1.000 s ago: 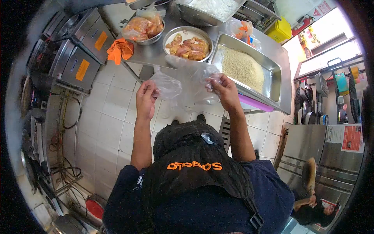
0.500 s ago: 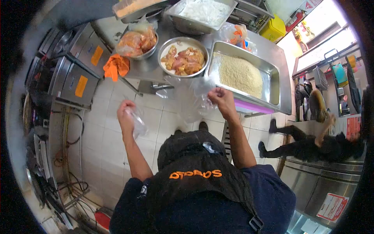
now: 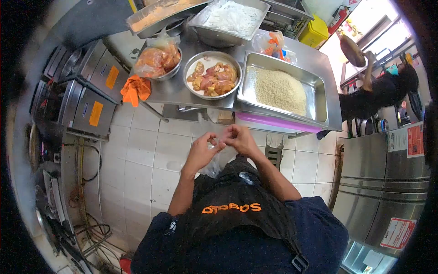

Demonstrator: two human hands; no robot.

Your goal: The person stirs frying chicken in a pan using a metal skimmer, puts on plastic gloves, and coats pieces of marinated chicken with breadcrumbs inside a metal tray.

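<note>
In front of the apron my left hand (image 3: 204, 154) and my right hand (image 3: 241, 140) are close together, fingers pinched. Between and below them hangs thin clear plastic (image 3: 211, 170), crumpled; whether it is a bag or a glove I cannot tell. Both hands pinch it. Beyond them on the steel table (image 3: 157, 93) sits a round metal bowl (image 3: 186, 86) with raw marinated chicken pieces (image 3: 218, 78). To its right is a rectangular steel pan (image 3: 318, 112) holding a mound of pale crumbs (image 3: 279, 90).
At the back stand a pan of white flour (image 3: 235, 18), a tray of orange-tan powder (image 3: 166, 13) and a bowl with bagged chicken (image 3: 157, 60). An orange cloth (image 3: 136, 89) hangs off the table's left edge. At right a person (image 3: 378, 93) in black holds a frying pan (image 3: 352, 51).
My hands were apart, each holding clear plastic; they have come together nearer my body. The person at right has moved toward the table's far right side, raising the pan.
</note>
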